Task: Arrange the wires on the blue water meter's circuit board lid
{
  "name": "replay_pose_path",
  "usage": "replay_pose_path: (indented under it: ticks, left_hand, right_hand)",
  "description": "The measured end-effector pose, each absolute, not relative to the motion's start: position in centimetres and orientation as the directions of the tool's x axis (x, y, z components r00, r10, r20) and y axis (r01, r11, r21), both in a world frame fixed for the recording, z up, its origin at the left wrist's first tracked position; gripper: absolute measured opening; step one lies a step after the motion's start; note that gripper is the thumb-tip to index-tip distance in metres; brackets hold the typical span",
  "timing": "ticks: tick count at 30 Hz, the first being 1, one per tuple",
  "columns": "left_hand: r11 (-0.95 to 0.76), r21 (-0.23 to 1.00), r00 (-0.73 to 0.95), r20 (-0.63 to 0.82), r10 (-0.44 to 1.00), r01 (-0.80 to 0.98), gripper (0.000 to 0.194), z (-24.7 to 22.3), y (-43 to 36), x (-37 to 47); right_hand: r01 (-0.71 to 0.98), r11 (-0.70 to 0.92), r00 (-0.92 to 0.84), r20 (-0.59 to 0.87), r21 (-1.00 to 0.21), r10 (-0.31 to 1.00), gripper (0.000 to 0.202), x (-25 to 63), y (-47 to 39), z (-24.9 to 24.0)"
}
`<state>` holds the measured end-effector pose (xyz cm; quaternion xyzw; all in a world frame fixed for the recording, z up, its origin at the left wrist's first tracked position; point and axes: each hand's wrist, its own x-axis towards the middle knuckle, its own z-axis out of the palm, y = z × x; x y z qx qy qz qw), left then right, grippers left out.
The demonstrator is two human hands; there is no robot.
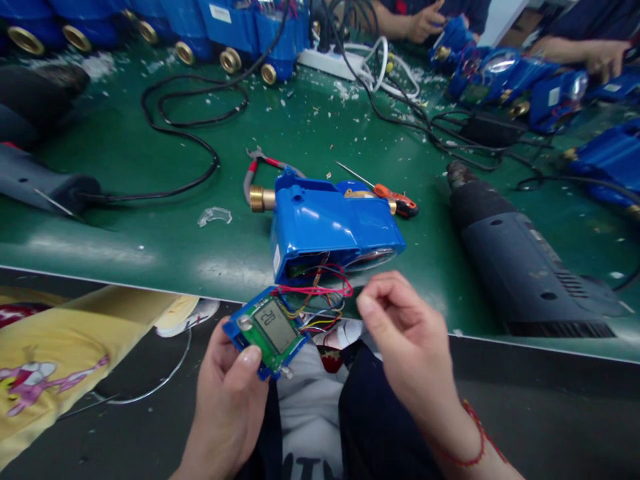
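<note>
My left hand (pixel 233 380) holds a small green circuit board with a lit display (pixel 276 327) in a blue frame, over the table's front edge. Red, yellow and dark wires (pixel 320 290) run from it into the open front of a blue meter housing (pixel 330 220) with brass threaded ends. To the right of the wires is my right hand (pixel 405 333), thumb and index finger pinched together; anything between the fingertips is too small to make out. Behind the housing lie red-handled pliers (pixel 253 170) and an orange-and-black screwdriver (pixel 397 200). A clear plastic piece (pixel 215 215) rests to its left.
A heat gun (pixel 520 260) lies at the right, and dark tools (pixel 45 177) with a black cable (pixel 185 133) at the left. Blue housings (pixel 230 33) line the back beside a white power strip (pixel 333 65). Other people's hands (pixel 425 23) work at the far right.
</note>
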<state>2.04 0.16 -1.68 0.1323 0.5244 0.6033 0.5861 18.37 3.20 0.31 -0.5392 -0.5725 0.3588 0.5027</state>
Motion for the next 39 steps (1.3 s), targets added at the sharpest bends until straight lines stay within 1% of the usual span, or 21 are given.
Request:
replay_pose_path:
  ticks: [2, 4, 6, 8, 10, 12, 14, 16, 19, 20, 21, 22, 23, 26, 28, 29, 31, 33, 35, 36, 39]
  left_hand:
    - [0.261, 0.758, -0.262, -0.492, 0.83, -0.597, 0.032, -1.6, 0.2, 2.0]
    - [0.272, 0.741, -0.223, -0.494, 0.84, -0.614, 0.034, -1.5, 0.2, 1.9]
    - [0.27, 0.738, -0.203, -0.482, 0.852, -0.618, 0.037, -1.5, 0.1, 1.9]
    - [0.276, 0.742, -0.204, -0.485, 0.85, -0.611, 0.037, -1.4, 0.0, 1.9]
    - [0.291, 0.745, -0.216, -0.501, 0.838, -0.6, 0.035, -1.3, 0.0, 2.0]
    - [0.3, 0.745, -0.214, -0.507, 0.835, -0.596, 0.034, -1.2, -0.1, 2.2]
    - [0.311, 0.735, -0.195, -0.514, 0.835, -0.603, 0.034, -1.1, -0.1, 2.4]
    - [0.307, 0.713, -0.184, -0.521, 0.833, -0.63, 0.035, -1.2, -0.1, 2.4]
    - [0.277, 0.682, -0.226, -0.551, 0.803, -0.677, 0.038, -1.4, 0.0, 2.2]
    - [0.274, 0.671, -0.232, -0.562, 0.794, -0.689, 0.039, -1.5, 0.0, 2.2]
    - [0.278, 0.658, -0.224, -0.572, 0.789, -0.699, 0.038, -1.5, 0.1, 2.1]
    - [0.285, 0.647, -0.208, -0.575, 0.791, -0.707, 0.037, -1.4, 0.1, 2.1]
    - [0.29, 0.639, -0.191, -0.574, 0.796, -0.713, 0.036, -1.4, 0.2, 2.2]
    - [0.292, 0.64, -0.175, -0.563, 0.808, -0.711, 0.03, -1.1, 0.3, 2.5]
    - [0.291, 0.649, -0.185, -0.561, 0.807, -0.703, 0.031, -0.8, 0.4, 2.6]
    - [0.29, 0.651, -0.195, -0.566, 0.801, -0.702, 0.031, -0.8, 0.5, 2.7]
    - [0.282, 0.653, -0.227, -0.582, 0.781, -0.703, 0.033, -0.7, 0.6, 2.6]
    - [0.269, 0.654, -0.263, -0.596, 0.759, -0.707, 0.034, -0.7, 0.6, 2.4]
    - [0.261, 0.656, -0.274, -0.596, 0.755, -0.708, 0.033, -0.9, 0.5, 2.4]
    - [0.264, 0.658, -0.267, -0.592, 0.76, -0.706, 0.032, -1.0, 0.4, 2.4]
    - [0.277, 0.672, -0.239, -0.569, 0.787, -0.687, 0.029, -1.3, 0.1, 2.5]
  right_hand:
    - [0.2, 0.135, 0.139, 0.165, -0.97, 0.976, 0.016, 19.2, 3.1, 0.4]
    - [0.213, 0.157, 0.057, 0.173, -0.964, 0.983, 0.021, 20.1, 2.9, 0.6]
    - [0.279, 0.215, -0.087, 0.198, -0.936, 0.976, 0.033, 20.5, 2.6, 0.7]
    - [0.409, 0.308, -0.158, 0.266, -0.859, 0.951, 0.037, 20.3, 2.3, 0.6]
    - [0.53, 0.377, -0.183, 0.332, -0.759, 0.925, 0.026, 19.6, 2.2, 0.4]
    - [0.591, 0.42, -0.223, 0.361, -0.689, 0.906, 0.009, 18.6, 2.4, -0.1]
    - [0.582, 0.426, -0.227, 0.365, -0.693, 0.903, 0.009, 17.9, 2.7, -0.5]
    - [0.535, 0.364, -0.105, 0.367, -0.763, 0.924, 0.016, 18.0, 3.2, -0.7]
    - [0.44, 0.227, 0.213, 0.346, -0.869, 0.914, 0.018, 19.5, 3.8, -0.5]
    - [0.438, 0.204, 0.272, 0.345, -0.876, 0.898, 0.018, 20.1, 3.8, -0.4]
    - [0.448, 0.199, 0.285, 0.35, -0.872, 0.893, 0.018, 20.5, 3.7, -0.4]
    - [0.458, 0.221, 0.242, 0.36, -0.861, 0.901, 0.018, 20.7, 3.5, -0.3]
    - [0.463, 0.273, 0.156, 0.381, -0.843, 0.911, 0.017, 20.7, 3.3, -0.4]
    - [0.489, 0.466, -0.151, 0.454, -0.737, 0.878, 0.012, 19.7, 2.7, -0.9]
    - [0.566, 0.515, -0.233, 0.475, -0.643, 0.849, 0.011, 19.0, 2.8, -1.4]
    - [0.614, 0.503, -0.22, 0.48, -0.608, 0.849, 0.012, 18.9, 3.0, -1.5]
    - [0.696, 0.43, -0.107, 0.509, -0.576, 0.854, 0.018, 19.3, 3.6, -1.5]
    - [0.731, 0.335, 0.052, 0.538, -0.595, 0.842, 0.018, 20.2, 4.2, -1.2]
    - [0.714, 0.31, 0.114, 0.541, -0.628, 0.833, 0.018, 20.8, 4.5, -0.8]
    - [0.682, 0.346, 0.079, 0.535, -0.645, 0.841, 0.017, 20.9, 4.5, -0.6]
    - [0.574, 0.473, -0.127, 0.499, -0.668, 0.857, 0.013, 20.4, 4.3, -0.6]
